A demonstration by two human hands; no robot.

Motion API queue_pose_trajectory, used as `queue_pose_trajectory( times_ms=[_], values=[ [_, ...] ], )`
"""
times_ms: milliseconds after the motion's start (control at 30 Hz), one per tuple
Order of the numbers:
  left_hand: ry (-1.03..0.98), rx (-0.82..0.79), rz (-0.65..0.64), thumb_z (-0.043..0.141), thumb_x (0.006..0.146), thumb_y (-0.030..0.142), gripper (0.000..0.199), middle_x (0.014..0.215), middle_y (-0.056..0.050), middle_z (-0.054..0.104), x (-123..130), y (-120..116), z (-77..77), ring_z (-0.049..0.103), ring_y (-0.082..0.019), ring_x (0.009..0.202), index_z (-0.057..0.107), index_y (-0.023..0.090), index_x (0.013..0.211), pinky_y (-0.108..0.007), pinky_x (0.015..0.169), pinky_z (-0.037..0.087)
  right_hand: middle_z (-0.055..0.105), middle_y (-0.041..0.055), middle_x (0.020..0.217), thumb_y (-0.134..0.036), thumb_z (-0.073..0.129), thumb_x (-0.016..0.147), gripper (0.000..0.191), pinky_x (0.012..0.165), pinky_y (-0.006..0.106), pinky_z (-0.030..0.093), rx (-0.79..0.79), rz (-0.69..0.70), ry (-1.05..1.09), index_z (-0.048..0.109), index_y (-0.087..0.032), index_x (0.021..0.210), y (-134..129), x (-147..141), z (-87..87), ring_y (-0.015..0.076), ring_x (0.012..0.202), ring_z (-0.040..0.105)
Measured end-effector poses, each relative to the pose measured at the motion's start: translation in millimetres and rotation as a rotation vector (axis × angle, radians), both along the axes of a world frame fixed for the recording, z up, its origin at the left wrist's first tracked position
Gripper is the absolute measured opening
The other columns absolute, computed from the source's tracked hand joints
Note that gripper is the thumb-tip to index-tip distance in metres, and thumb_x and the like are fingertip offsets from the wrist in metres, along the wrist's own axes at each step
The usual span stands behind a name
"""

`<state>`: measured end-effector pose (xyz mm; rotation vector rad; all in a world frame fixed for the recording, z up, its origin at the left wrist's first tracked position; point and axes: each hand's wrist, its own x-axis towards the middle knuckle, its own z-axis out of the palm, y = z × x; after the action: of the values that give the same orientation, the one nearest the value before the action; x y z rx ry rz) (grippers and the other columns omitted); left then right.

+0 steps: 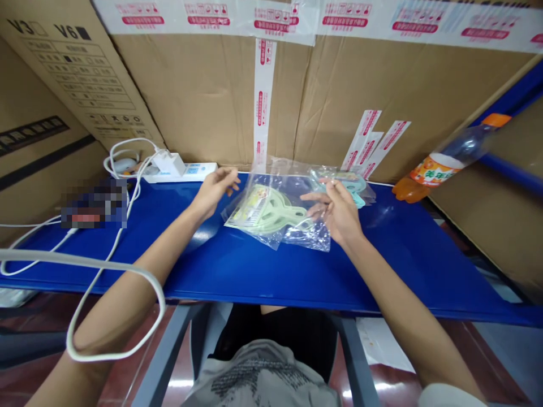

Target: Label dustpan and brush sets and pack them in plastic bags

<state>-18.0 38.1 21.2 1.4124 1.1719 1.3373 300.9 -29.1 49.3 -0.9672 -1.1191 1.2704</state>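
A clear plastic bag lies on the blue table, crinkled and shiny. Inside show pale green flat plastic pieces with cut-outs, beside a printed card. Just left of the bag, my left hand hovers with bent fingers slightly apart and nothing visible in them. My right hand is over the bag's right side, fingers spread and stretched toward the green pieces; some fingertips overlap the film, and I cannot tell whether they press it. Behind that hand lies a second clear bag with light blue pieces.
A tilted orange drink bottle leans at the right. At the back left are a power strip, a white charger and a blurred-out device. A white cable loops over my left forearm. Cardboard walls the table.
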Motion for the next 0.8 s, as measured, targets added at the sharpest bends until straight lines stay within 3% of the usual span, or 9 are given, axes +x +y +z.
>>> queue_pose_trajectory(
  times_ms=[100,200,333,433,500,567,667,733,800],
  values=[
    [-0.185,-0.133,-0.299,0.078,0.091,0.070,0.067,0.107,-0.011,0.078,-0.3,-12.1,19.5,0.074,-0.020,0.079,0.063,0.017,0.130,-0.028,0.061,0.051,0.086,0.0053,0.097,-0.068,0.079,0.091,0.058,0.056,0.033,0.063,-0.042,0.156,-0.005,0.050,-0.030,0.123,-10.5,-16.3,-1.4,0.0241,0.068,0.081],
    [-0.111,-0.186,-0.374,0.097,0.079,0.046,0.069,0.093,-0.006,0.079,-9.5,-17.6,31.2,0.073,-0.018,0.075,0.063,0.015,0.130,-0.028,0.066,0.054,0.085,0.0048,0.096,-0.069,0.083,0.087,0.063,0.062,0.035,0.066,-0.064,0.273,-0.008,0.047,-0.030,0.122,-17.9,-27.3,-3.4,0.0256,0.075,0.083],
    [0.172,-0.270,-0.297,0.100,0.068,0.035,0.074,0.085,-0.004,0.079,-51.7,-10.8,40.7,0.068,-0.015,0.071,0.068,0.011,0.130,-0.027,0.069,0.052,0.081,0.0038,0.091,-0.072,0.071,0.095,0.059,0.057,0.033,0.060,0.021,0.258,-0.135,0.051,-0.029,0.131,-18.9,-26.8,-6.8,0.0222,0.069,0.078],
    [0.592,-0.331,-0.102,0.091,0.076,0.036,0.072,0.089,-0.007,0.082,-87.8,-2.6,43.7,0.071,-0.020,0.079,0.067,0.008,0.137,-0.031,0.076,0.055,0.076,0.0027,0.087,-0.056,0.059,0.107,0.034,0.062,0.035,0.055,0.274,0.017,-0.529,0.062,-0.026,0.123,-15.7,-18.9,-9.4,0.0196,0.067,0.070],
    [0.917,-0.413,0.079,0.083,0.084,0.030,0.069,0.091,-0.010,0.082,-101.5,0.4,42.5,0.073,-0.023,0.084,0.063,0.001,0.143,-0.032,0.080,0.057,0.075,0.0053,0.093,-0.040,0.059,0.106,0.018,0.077,0.039,0.055,0.471,-0.143,-0.868,0.068,-0.025,0.108,-14.1,-14.2,-11.4,0.0235,0.085,0.070],
    [1.113,-0.431,0.225,0.078,0.087,0.026,0.074,0.114,-0.023,0.080,-105.4,0.2,40.1,0.074,-0.032,0.104,0.056,-0.006,0.150,-0.040,0.092,0.058,0.073,0.0085,0.104,-0.035,0.063,0.102,0.013,0.088,0.044,0.054,0.585,-0.207,-1.104,0.069,-0.024,0.100,-13.6,-11.6,-13.8,0.0294,0.106,0.067],
    [1.323,-0.275,0.389,0.074,0.093,0.036,0.074,0.149,-0.036,0.061,-100.5,-3.6,37.3,0.063,-0.046,0.132,0.056,-0.005,0.152,-0.055,0.107,0.052,0.067,0.0103,0.118,-0.040,0.070,0.099,0.018,0.092,0.044,0.054,0.593,-0.120,-1.228,0.068,-0.024,0.108,-15.0,-11.4,-17.1,0.0318,0.119,0.064],
    [1.391,-0.191,0.306,0.071,0.097,0.045,0.068,0.148,-0.031,0.065,-95.7,-4.7,34.9,0.065,-0.042,0.129,0.061,0.001,0.149,-0.052,0.108,0.052,0.066,0.0097,0.124,-0.040,0.073,0.099,0.023,0.090,0.042,0.054,0.558,-0.006,-1.254,0.065,-0.025,0.114,-16.1,-11.9,-18.2,0.0294,0.115,0.066],
    [1.322,-0.157,0.057,0.076,0.094,0.050,0.066,0.136,-0.022,0.075,-91.5,-2.7,29.4,0.070,-0.034,0.120,0.068,0.008,0.144,-0.045,0.106,0.054,0.067,0.0078,0.123,-0.036,0.071,0.100,0.020,0.083,0.038,0.052,0.516,0.077,-1.279,0.063,-0.025,0.114,-16.2,-12.0,-18.3,0.0255,0.104,0.068]
  ],
)
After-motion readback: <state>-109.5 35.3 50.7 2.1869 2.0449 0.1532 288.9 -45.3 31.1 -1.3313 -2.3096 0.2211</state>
